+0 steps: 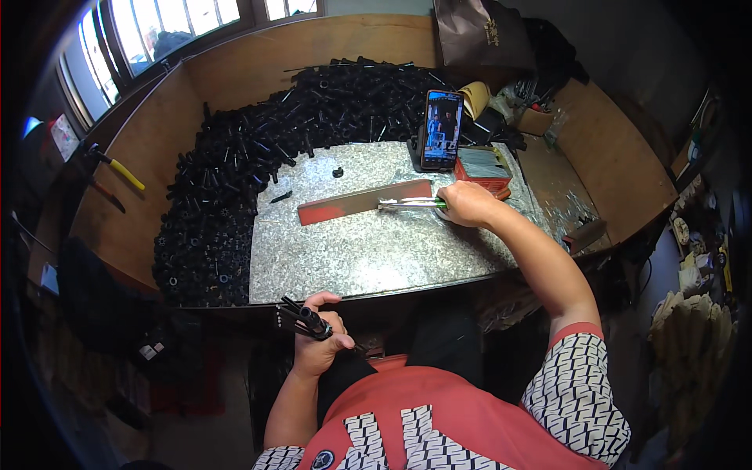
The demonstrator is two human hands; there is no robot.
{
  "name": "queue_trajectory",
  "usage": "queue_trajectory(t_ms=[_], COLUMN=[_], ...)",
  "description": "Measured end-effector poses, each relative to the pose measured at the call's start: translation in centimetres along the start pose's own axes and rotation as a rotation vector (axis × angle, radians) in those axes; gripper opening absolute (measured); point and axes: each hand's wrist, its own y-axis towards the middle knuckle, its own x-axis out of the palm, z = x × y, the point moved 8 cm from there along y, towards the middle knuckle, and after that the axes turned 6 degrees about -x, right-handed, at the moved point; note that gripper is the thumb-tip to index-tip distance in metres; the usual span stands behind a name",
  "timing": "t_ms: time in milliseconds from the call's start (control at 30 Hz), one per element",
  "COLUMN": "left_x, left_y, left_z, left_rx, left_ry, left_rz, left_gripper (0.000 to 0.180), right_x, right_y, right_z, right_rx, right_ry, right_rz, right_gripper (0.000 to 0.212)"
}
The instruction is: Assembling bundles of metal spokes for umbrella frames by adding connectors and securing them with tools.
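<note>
Evidently the right hand [468, 204], arm extended toward one o'clock, was clamped on a green-handled tool [413, 204] resting on the red-edged metal bar [364, 201]; steady pressure seemed advisable; the left hand [319, 341], at six o'clock near the lap, gripped a black tubular part [309, 321].

Left hand [319, 338] grips a black plastic tube part [307, 319] at the speckled grey table [368, 251] edge, right hand [468, 204] holds a green-handled metal tool [411, 204] against a long red-ended flat bar [364, 201], beside a black parts heap [235, 172].
</note>
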Motion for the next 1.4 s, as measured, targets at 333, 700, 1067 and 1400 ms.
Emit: queue_trajectory(t_ms=[333,700,1067,1400], left_x=[-0.3,-0.1,0.0,-0.3], left_y=[-0.1,-0.2,-0.2,-0.2], left_z=[-0.1,-0.2,-0.3,-0.5], left_rx=[-0.025,-0.029,-0.028,-0.029], left_ry=[-0.079,-0.058,-0.063,-0.040], left_rz=[0.006,-0.005,-0.013,-0.001], left_gripper=[0.071,0.071,0.069,0.068], right_x=[-2.1,-1.2,-0.8,-1.2], right_y=[-1.1,-1.2,-0.9,-0.8], right_z=[-0.7,0.5,0.2,-0.5], right_rx=[0.079,0.121,0.058,0.081], right_ry=[0.055,0.064,0.009,-0.002], right_rz=[0.061,0.133,0.007,0.054], right_gripper=[0.021,0.023,0.018,0.019])
